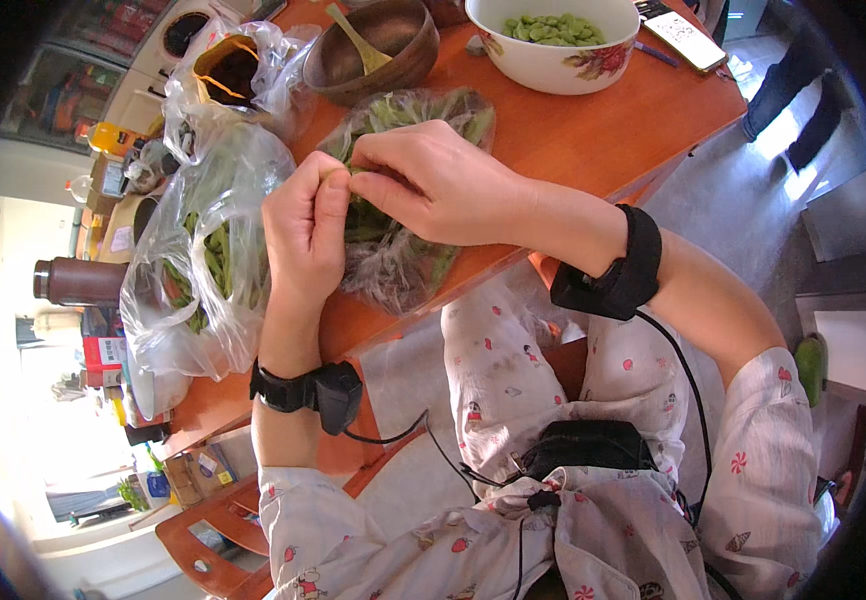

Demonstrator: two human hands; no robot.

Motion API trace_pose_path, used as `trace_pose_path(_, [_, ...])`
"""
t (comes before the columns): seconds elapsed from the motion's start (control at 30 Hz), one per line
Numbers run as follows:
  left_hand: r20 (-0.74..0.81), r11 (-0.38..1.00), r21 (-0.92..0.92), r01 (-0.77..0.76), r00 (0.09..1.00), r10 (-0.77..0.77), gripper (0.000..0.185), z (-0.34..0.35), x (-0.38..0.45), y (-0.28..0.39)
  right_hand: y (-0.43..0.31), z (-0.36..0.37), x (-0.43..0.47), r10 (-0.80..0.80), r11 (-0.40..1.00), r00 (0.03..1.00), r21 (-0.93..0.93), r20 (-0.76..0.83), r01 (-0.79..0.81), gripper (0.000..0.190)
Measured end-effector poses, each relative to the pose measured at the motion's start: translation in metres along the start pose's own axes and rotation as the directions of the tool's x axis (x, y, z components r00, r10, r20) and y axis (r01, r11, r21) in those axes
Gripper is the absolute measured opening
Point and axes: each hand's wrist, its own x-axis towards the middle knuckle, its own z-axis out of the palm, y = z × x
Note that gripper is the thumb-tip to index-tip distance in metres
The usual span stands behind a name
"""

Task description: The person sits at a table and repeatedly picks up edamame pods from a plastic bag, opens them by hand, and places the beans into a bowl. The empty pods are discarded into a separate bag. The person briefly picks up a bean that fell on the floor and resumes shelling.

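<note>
My left hand (pixel 305 217) and my right hand (pixel 440 180) meet fingertip to fingertip above the wooden table. Between them they pinch a small green bean pod (pixel 349 171), mostly hidden by the fingers. Just beneath my hands lies a clear plastic bag (pixel 395 270) with green pods in it. Another clear plastic bag (pixel 215 187), left of my left wrist, holds more green pods (pixel 219 259). Beyond my right hand stands a white enamel-like bowl (pixel 553 64) with a floral print, containing shelled green beans (pixel 553 30).
A dark brown bowl (pixel 410 56) with a light-coloured spoon (pixel 358 37) stands at the back. A phone (pixel 684 41) and a pen (pixel 656 54) lie near the far right table edge. At the left is a brown flask (pixel 87 281). Another person's legs (pixel 793 90) show beyond the table.
</note>
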Motion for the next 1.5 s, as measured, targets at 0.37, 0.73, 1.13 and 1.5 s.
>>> trace_pose_path(0.37, [0.026, 1.000, -0.009, -0.011, 1.000, 0.011, 0.015, 0.004, 0.000, 0.000, 0.002, 0.001, 0.002, 0.078, 0.997, 0.997, -0.005, -0.028, -0.078, 0.014])
trace_pose_path(0.73, [0.010, 0.988, 0.137, -0.074, 0.997, 0.073, 0.013, 0.006, 0.003, 0.003, 0.003, 0.001, 0.004, 0.195, 0.981, 0.978, 0.032, -0.068, -0.194, 0.015])
trace_pose_path(1.13, [-0.166, 0.994, 0.108, 0.008, 0.986, 0.010, 0.012, 0.000, 0.005, -0.003, -0.004, -0.001, 0.002, 0.068, 0.996, 0.954, -0.042, -0.291, -0.083, 0.005])
trace_pose_path(1.5, [-0.180, 0.992, 0.125, -0.027, 0.982, 0.050, 0.008, -0.004, 0.005, 0.000, -0.015, -0.049, 0.022, -0.245, 0.741, 0.905, -0.669, -0.348, -0.057, 0.008])
